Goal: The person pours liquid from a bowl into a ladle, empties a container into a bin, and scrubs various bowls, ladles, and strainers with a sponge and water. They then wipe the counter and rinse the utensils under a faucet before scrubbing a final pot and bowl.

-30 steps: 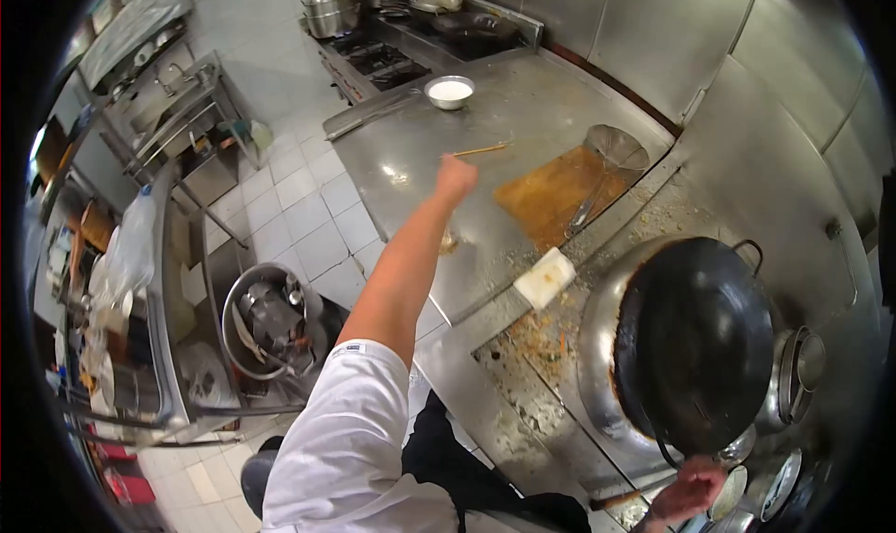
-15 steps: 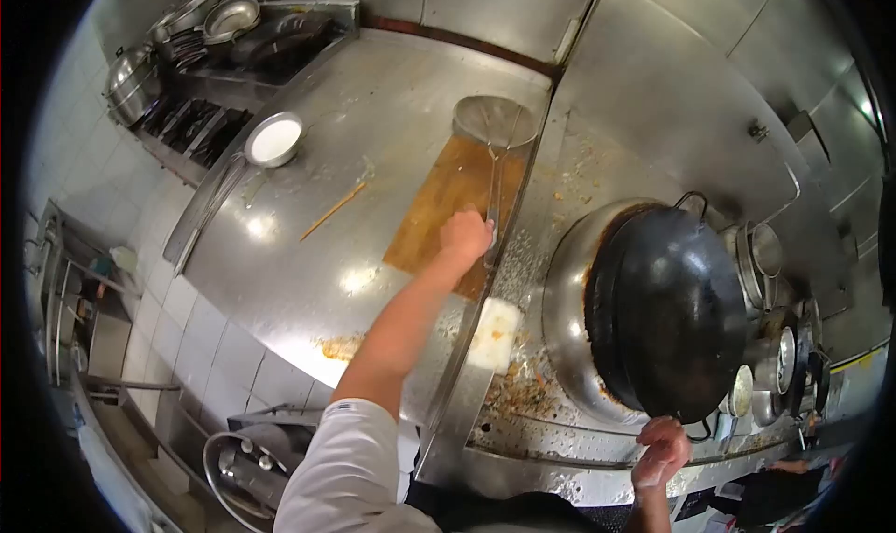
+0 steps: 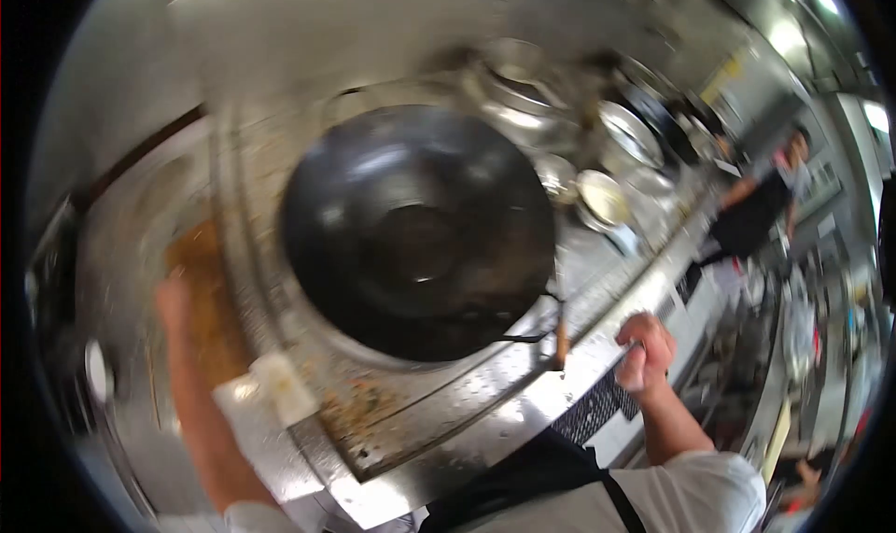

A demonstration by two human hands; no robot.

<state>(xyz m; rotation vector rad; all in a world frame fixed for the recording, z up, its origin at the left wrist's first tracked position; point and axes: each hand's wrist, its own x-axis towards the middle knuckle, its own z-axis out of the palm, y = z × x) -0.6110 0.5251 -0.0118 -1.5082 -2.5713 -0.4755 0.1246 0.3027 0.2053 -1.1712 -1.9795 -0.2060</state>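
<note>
My left hand [image 3: 174, 301] is smeared by motion at the left, over the edge of a wooden board [image 3: 207, 286]. Whether its fingers grip anything cannot be made out. On the stove in the middle sits a large black wok [image 3: 411, 225], its dark loop handle facing the front right. My right hand [image 3: 646, 351] is curled closed in front of the counter edge, apart from the wok. A thin dark bit shows at its fingers, too blurred to name. Between this hand and the wok is a short wooden handle [image 3: 561, 346].
A folded white cloth [image 3: 285, 390] lies at the stove's left front corner, near food scraps. Behind and right of the wok stand metal pots and a pale-filled bowl [image 3: 603, 200]. Another person [image 3: 761, 202] stands farther right. A thin stick [image 3: 151, 384] lies at left.
The view has swung right, so the wok now sits mid-frame. My left hand was at a strainer's handle earlier. My right hand has moved away from the wok's near rim and curled closed.
</note>
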